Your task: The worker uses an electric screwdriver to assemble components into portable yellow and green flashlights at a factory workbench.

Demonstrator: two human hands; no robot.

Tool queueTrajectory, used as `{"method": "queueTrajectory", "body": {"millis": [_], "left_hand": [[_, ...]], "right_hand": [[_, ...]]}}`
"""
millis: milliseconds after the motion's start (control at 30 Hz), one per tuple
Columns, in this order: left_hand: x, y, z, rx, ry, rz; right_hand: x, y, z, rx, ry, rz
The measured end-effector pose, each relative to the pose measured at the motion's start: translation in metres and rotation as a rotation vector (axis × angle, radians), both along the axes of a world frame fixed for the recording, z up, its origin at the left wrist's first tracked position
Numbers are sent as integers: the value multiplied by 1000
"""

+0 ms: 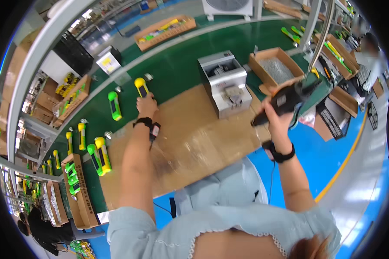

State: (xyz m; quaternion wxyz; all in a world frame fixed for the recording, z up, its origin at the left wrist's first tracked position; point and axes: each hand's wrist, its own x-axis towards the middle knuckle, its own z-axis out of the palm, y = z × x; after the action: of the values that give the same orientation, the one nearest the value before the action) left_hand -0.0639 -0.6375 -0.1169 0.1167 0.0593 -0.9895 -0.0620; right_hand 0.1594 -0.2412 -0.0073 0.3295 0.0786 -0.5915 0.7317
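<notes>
My left hand [146,105] reaches out across the bench and grips the lower end of a yellow flashlight [141,86] lying on the green conveyor belt [177,64]. My right hand [275,116] is raised at the right and holds a black power screwdriver [286,100] that hangs from a cable above. Both wrists wear black straps. A brown cardboard sheet [194,134] covers the bench in front of me.
A green flashlight [114,106] and more yellow and green ones [99,156] lie on the belt at left. A grey metal machine [226,82] stands mid-bench, with an open cardboard box [275,65] of parts to its right. Boxes of flashlights line the left; another person sits far right.
</notes>
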Motion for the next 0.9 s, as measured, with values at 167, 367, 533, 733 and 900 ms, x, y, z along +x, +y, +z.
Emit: {"method": "queueTrajectory", "body": {"millis": [167, 367, 533, 733, 900], "left_hand": [[78, 45, 40, 108, 44, -210], [248, 69, 55, 79, -162, -321], [301, 87, 75, 305, -359, -332], [285, 114, 64, 198, -105, -586], [257, 152, 38, 250, 77, -738]], "right_hand": [[-48, -11, 34, -35, 159, 9], [-89, -23, 49, -5, 129, 54], [-98, -27, 50, 87, 35, 42], [-71, -26, 55, 102, -107, 199], [-9, -47, 46, 20, -28, 288]]}}
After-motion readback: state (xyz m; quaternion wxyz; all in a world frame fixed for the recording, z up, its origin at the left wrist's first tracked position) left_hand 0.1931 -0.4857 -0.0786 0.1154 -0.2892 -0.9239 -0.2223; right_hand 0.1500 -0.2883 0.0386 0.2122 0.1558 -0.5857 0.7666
